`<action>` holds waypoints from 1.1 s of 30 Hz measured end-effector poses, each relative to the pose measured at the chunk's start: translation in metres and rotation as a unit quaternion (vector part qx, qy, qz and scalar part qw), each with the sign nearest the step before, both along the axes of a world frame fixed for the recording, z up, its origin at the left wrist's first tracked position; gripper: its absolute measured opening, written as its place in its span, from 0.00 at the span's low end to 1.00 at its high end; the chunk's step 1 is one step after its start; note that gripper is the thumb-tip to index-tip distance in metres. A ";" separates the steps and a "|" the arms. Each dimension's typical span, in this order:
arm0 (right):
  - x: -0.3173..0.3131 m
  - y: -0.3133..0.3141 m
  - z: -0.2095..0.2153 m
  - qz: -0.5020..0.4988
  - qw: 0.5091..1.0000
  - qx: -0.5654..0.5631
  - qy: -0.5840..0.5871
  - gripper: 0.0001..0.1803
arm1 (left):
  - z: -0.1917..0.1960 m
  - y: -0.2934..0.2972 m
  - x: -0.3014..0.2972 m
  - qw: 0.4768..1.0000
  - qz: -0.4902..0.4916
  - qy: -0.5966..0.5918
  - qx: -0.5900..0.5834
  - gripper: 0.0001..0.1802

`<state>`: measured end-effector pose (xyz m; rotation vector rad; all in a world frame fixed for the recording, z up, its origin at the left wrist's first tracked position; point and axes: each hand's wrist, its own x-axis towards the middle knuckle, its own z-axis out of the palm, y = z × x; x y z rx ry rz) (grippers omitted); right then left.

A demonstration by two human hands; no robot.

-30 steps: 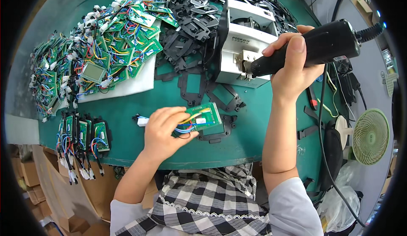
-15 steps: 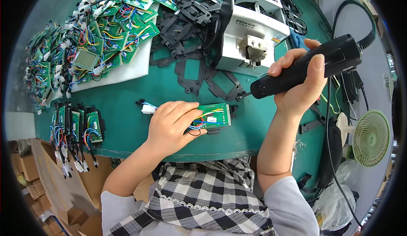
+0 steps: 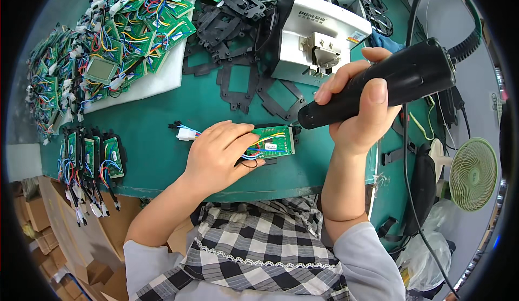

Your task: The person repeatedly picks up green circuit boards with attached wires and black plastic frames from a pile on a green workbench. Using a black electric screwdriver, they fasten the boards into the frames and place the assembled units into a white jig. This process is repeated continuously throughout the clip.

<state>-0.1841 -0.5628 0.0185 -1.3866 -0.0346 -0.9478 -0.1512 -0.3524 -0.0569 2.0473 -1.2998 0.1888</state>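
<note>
The right hand is wrapped tight around a black electric screwdriver whose tip sits at the right edge of a green circuit board, while the left hand lies flat with fingers pressed on the board's wires, pinning it in a black frame on the green table. Judging by 3 boards already framed at the left edge and the big heap of loose wired boards and empty frames beyond, most of the work remains
</note>
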 end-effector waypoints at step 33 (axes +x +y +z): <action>-0.001 0.019 -0.014 0.002 0.990 -0.137 0.045 0.37 | 0.002 0.001 -0.004 0.998 0.021 0.038 0.045 0.22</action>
